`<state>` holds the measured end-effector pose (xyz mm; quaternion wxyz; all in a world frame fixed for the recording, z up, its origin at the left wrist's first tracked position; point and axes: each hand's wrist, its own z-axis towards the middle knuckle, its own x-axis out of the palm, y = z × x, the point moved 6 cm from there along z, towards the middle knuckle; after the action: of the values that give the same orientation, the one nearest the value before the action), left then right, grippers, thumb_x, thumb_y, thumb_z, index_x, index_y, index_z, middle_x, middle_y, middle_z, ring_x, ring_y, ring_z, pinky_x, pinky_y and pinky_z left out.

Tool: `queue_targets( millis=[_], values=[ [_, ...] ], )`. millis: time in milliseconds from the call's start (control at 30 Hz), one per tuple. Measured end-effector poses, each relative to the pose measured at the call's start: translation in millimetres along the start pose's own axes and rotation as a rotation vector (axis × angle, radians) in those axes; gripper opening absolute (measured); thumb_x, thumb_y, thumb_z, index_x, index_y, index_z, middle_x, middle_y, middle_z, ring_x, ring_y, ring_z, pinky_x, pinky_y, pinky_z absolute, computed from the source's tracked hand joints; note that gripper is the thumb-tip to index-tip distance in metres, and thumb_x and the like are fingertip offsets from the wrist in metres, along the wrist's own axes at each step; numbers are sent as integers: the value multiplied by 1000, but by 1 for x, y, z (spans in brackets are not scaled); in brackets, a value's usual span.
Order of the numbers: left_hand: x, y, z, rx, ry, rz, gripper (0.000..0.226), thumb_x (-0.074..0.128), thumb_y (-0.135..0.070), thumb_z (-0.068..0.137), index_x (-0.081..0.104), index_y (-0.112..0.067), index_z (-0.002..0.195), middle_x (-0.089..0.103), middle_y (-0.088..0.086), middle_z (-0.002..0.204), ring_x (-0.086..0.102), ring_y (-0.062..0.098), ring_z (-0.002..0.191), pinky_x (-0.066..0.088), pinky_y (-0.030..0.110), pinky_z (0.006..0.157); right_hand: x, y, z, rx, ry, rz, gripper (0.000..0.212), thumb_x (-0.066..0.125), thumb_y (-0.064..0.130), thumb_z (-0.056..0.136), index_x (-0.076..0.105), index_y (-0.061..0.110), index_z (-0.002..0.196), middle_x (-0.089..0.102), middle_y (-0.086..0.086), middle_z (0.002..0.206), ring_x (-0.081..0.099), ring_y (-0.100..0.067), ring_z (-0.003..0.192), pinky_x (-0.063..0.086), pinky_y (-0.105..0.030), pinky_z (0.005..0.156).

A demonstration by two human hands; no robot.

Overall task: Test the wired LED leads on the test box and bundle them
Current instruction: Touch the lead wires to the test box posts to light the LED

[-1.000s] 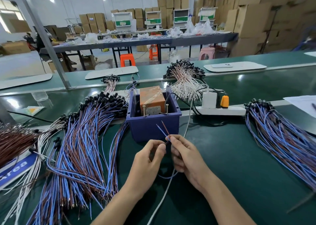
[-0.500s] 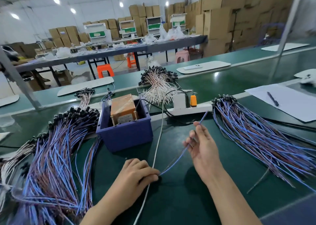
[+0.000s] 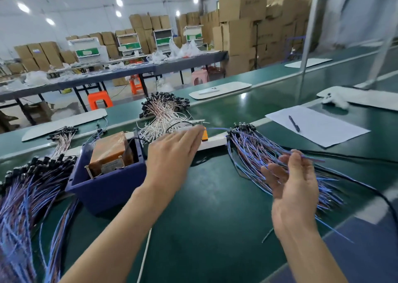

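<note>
Testing looks roughly midway and bundling not begun: a big heap of leads [image 3: 28, 196] waits left of the test box [image 3: 107, 183], while the flat, straight-fingered left hand [image 3: 172, 155] and loosely open, palm-up right hand [image 3: 295, 188] hover over the smaller pile [image 3: 258, 153], neither clearly gripping the blue lead [image 3: 217, 129].

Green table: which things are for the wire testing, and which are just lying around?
For the job: blue test box, left pile of leads, right pile of leads.
Just lying about: paper sheet, pen, white phone, orange stool.
</note>
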<state>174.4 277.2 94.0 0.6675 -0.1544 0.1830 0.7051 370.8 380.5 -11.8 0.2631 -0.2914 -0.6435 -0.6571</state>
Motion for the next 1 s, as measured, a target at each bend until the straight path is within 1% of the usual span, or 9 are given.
queue_targets(
  millis=[133, 200, 267, 367, 533, 633, 700, 833, 1000],
  values=[
    [58, -25, 36, 49, 87, -105, 18, 63, -23, 101, 76, -15, 109, 78, -1, 92, 74, 23, 83, 59, 37, 66, -19, -1, 8, 75, -105, 10, 15, 49, 26, 107, 63, 21, 103, 65, 2, 90, 63, -11, 70, 61, -24, 65],
    [101, -32, 32, 33, 305, -164, 26, 56, -26, 104, 71, -17, 123, 76, 0, 109, 71, 25, 99, 58, 39, 75, -21, -13, 7, 175, -80, -10, 18, 49, 23, 107, 62, 12, 114, 66, -6, 99, 64, -14, 74, 61, -23, 65],
    [146, -33, 12, -9, 608, -108, 40, 46, -31, 107, 52, -22, 146, 67, 2, 131, 61, 26, 118, 54, 41, 84, -21, -28, 1, 283, -47, -52, 27, 50, 18, 107, 58, 5, 128, 67, -10, 105, 66, -17, 79, 61, -24, 64],
    [174, -27, -21, -63, 885, -63, 57, 43, -31, 106, 24, -23, 159, 55, 8, 143, 54, 31, 125, 50, 44, 89, -17, -47, -12, 392, 3, -126, 26, 49, 11, 106, 59, 4, 129, 70, -14, 108, 69, -22, 82, 62, -30, 70],
    [140, -13, -49, -187, 941, -326, 44, 46, -31, 105, 40, -30, 150, 67, -7, 124, 61, 19, 116, 49, 39, 98, 7, -83, -35, 468, 211, -376, 22, 45, 6, 104, 65, 13, 108, 72, -5, 92, 64, -15, 67, 59, -26, 59],
    [95, 10, -69, -289, 1000, -462, 36, 46, -22, 107, 51, -27, 142, 72, -7, 105, 68, 11, 97, 51, 27, 90, 29, -106, -54, 409, 406, -540, 18, 44, 8, 103, 60, 13, 99, 71, 6, 74, 60, -9, 56, 54, -25, 54],
    [59, 35, -82, -357, 982, -455, 31, 45, -22, 107, 57, -29, 136, 73, -10, 97, 67, 2, 86, 52, 18, 79, 46, -122, -70, 374, 560, -630, 17, 45, 10, 103, 59, 17, 95, 72, 7, 77, 59, -9, 59, 51, -25, 55],
    [-8, 89, -115, -507, 1031, -411, 21, 47, -30, 106, 67, -31, 114, 74, -9, 94, 69, 7, 81, 58, 31, 77, 87, -151, -107, 252, 864, -791, 28, 48, 18, 102, 60, 38, 86, 73, 10, 85, 60, -6, 63, 48, -26, 58],
    [-69, 155, -159, -725, 1103, -331, 25, 49, -35, 105, 70, -24, 97, 74, -13, 85, 72, 9, 67, 57, 25, 63, 126, -185, -147, 108, 1065, -911, 22, 48, 26, 101, 62, 40, 92, 70, 17, 84, 64, -7, 73, 56, -34, 70]
  ],
)
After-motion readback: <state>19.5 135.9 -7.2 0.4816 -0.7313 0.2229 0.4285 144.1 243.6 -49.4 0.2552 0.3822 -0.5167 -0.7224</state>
